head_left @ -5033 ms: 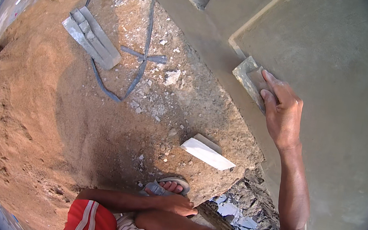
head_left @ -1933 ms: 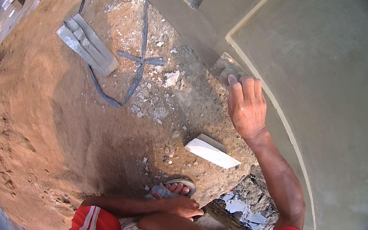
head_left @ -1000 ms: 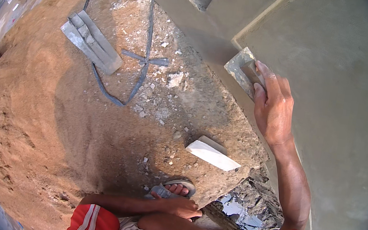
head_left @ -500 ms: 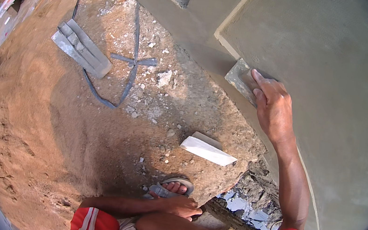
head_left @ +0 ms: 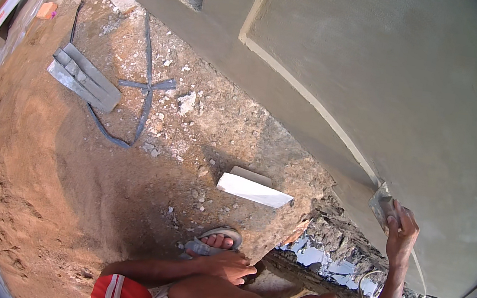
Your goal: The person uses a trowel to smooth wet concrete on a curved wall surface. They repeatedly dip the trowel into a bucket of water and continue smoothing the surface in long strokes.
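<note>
My right hand (head_left: pixel 402 232) is closed around the block handle of a plastering trowel (head_left: pixel 378 206). The trowel's plate lies against the grey plastered wall (head_left: pixel 417 95), at the pale raised edge (head_left: pixel 312 101) that borders a large panel. My left hand (head_left: pixel 229 266) hangs low by my knee and sandalled foot (head_left: pixel 219 241). Its fingers stretch loosely to the right, partly hidden by the leg, and nothing shows in them.
A white wedge-shaped piece (head_left: pixel 254 190) lies on the sandy ground. Farther left lie a second, mortar-smeared trowel (head_left: pixel 85 77) and a grey strap (head_left: pixel 149 84) among rubble. An orange block (head_left: pixel 46 10) sits far left. Water-filled mud (head_left: pixel 326 264) runs along the wall's foot.
My right hand has slid the trowel along the panel's edge, toward me and to the right. More of the pale edge shows behind it. The left hand stays by the knee.
</note>
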